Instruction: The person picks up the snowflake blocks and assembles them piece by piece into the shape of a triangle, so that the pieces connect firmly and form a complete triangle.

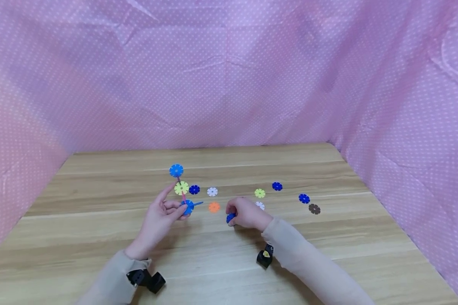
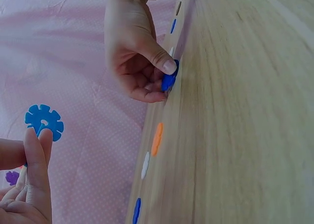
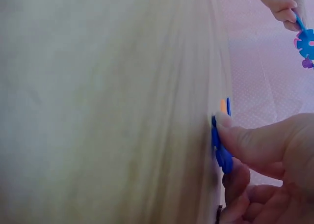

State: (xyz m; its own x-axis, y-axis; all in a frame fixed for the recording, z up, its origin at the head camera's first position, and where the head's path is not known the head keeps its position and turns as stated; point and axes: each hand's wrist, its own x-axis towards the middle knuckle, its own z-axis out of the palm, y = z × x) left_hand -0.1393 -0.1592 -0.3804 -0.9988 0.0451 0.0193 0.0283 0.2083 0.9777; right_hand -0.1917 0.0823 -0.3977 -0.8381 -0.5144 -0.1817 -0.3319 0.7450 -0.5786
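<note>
My left hand (image 1: 158, 219) is raised above the table and pinches a joined chain of notched plastic discs. The chain has a light blue disc (image 1: 176, 170) at the top, a yellow-green disc (image 1: 181, 188) in the middle and another light blue disc (image 1: 188, 207) between thumb and fingers, with thin edge-on discs linking them. Low over the tabletop, my right hand (image 1: 248, 213) pinches a dark blue notched disc (image 1: 230, 217) between thumb and fingers. In the right wrist view the dark blue plastic (image 3: 224, 159) shows two overlapping parts; I cannot tell whether these are separate discs.
Loose discs lie on the wooden table (image 1: 198, 262): dark blue (image 1: 194, 189), white (image 1: 212, 192) and orange (image 1: 214, 207) between the hands. Beyond the right hand are yellow-green (image 1: 260, 193), white, dark blue (image 1: 277, 186) and brown (image 1: 314, 209) ones. Pink dotted cloth (image 1: 225, 84) surrounds the table.
</note>
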